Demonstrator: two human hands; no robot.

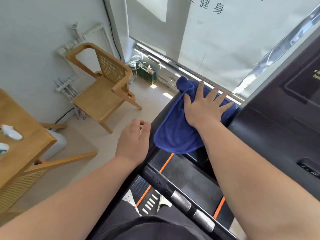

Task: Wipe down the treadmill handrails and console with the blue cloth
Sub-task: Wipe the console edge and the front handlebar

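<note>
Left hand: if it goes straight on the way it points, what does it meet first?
Likely the dark handrail, right beside the left hand, then the cloth; depth is unclear.

Console (285, 118) cut off at right edge. Blue cloth (174, 134) hides handrail (160, 118) part beneath. Bench (29, 142) cropped left; white items (12, 133) there unidentifiable.

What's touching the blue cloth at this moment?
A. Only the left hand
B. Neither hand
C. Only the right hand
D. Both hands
C: the right hand lies flat on the cloth, while the left hand is off to the side of it, holding nothing.
</note>
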